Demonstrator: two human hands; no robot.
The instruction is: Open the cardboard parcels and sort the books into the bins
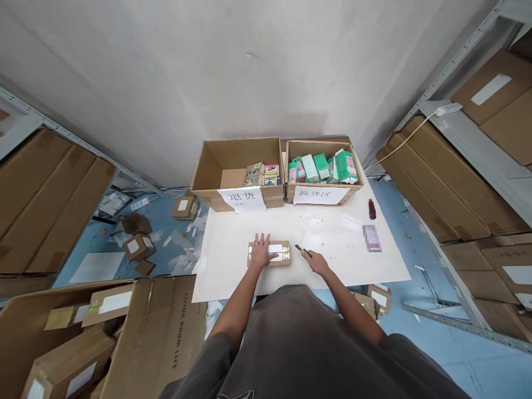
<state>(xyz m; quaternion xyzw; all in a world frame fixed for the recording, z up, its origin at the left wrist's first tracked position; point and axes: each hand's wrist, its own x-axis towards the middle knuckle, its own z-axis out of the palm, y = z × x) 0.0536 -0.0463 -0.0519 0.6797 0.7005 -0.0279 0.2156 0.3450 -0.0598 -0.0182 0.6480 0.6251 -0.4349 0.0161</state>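
A small brown cardboard parcel (284, 256) with a white label and shiny tape lies flat on the white table (226, 244). Resting on its left part is my left hand (260, 252), open, fingers spread. Just right of the parcel, my right hand (316, 262) is closed around a box cutter (305, 251), with the tip pointing up and left. The cutter is apart from the parcel. Part of the parcel's left side is hidden beneath my left hand.
Two open cartons with paper signs stand at the table's back: the left carton (208, 197) holds several small boxes, the right carton (357, 191) green-and-white boxes. A red-and-black tool (372, 209) lies at right. A large carton (166, 332) of parcels stands lower left; shelves flank both sides.
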